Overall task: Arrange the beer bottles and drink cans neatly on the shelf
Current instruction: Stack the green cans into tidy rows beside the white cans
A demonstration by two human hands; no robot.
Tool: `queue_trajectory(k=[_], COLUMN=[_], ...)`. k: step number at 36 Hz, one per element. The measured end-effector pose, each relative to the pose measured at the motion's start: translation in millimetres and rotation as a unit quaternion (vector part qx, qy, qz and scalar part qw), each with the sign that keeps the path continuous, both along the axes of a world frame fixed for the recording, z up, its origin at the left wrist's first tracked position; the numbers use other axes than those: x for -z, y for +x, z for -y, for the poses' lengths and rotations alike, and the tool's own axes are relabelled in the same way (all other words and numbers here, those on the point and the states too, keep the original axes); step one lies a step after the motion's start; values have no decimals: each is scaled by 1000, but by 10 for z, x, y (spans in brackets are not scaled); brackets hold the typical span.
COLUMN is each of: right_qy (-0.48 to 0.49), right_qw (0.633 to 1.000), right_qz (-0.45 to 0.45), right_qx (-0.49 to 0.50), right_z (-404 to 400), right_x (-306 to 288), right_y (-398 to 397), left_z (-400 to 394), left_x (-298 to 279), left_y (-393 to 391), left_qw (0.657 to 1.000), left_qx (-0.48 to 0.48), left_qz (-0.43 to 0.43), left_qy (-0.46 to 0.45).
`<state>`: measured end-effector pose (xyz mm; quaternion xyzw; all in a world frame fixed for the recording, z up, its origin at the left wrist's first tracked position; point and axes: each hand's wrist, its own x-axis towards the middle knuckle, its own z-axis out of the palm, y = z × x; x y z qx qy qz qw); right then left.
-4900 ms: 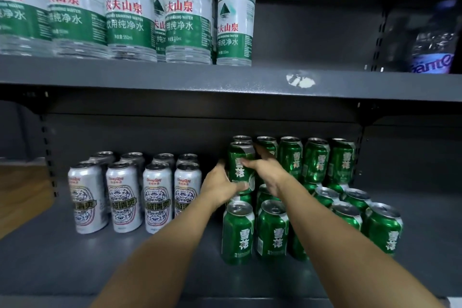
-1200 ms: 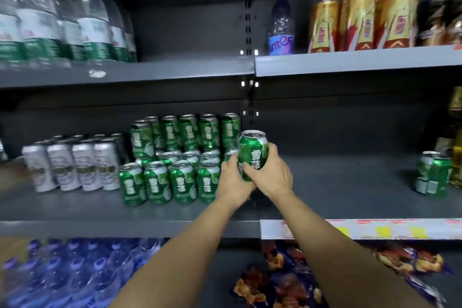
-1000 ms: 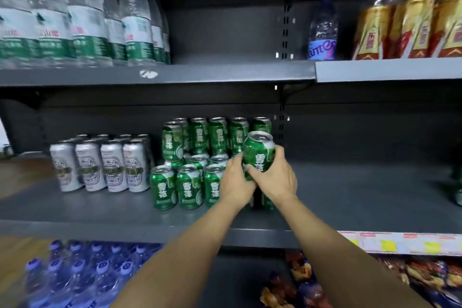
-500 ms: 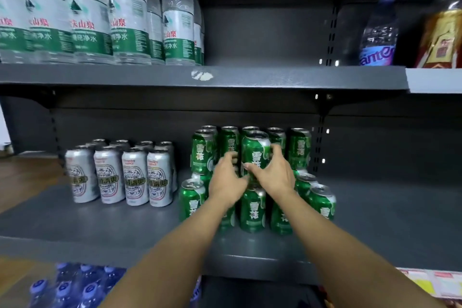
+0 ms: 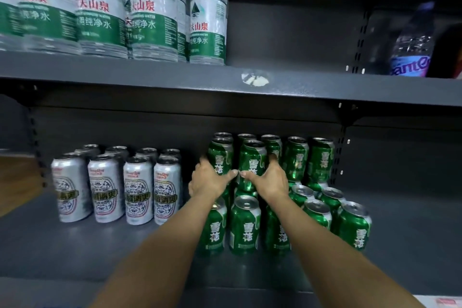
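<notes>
Green can (image 5: 252,162) sits in the upper tier of the green cans (image 5: 295,157), held between both hands: the left hand (image 5: 208,180) curls round its left side and also touches the neighbouring can, the right hand (image 5: 271,180) wraps its right side, and the two thumbs nearly meet across its label. Half a second ago it was only arriving at the stack; a second ago it was carried in the air to the right of the group. Now it appears to rest on the lower cans, so this placement looks almost finished, needing only release and perhaps a nudge into line. Right of the held can, the lower green cans (image 5: 350,222) stand a little loosely. Left of it stands a tidy block of silver cans (image 5: 135,190) with blue patterned labels. All are smooth, glossy metal cylinders. Above it, on the grey metal shelf (image 5: 150,75), stand clear ribbed plastic water bottles (image 5: 207,20).
</notes>
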<state>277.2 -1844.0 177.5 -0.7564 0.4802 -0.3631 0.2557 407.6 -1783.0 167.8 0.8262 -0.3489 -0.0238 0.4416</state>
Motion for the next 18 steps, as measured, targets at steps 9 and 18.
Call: queue_trajectory(k=[9,18], right_qy=[-21,-15], right_qw=[999,998], right_qz=[-33,-65], right_qx=[16,11], right_z=[43,32], right_x=[5,32], right_y=[78,141], left_z=[-2,-7], left_x=[-14,4], left_y=[42,-10], left_qw=[996,996], left_qx=[-72,-71], left_qz=[18,32], left_qy=[54,48])
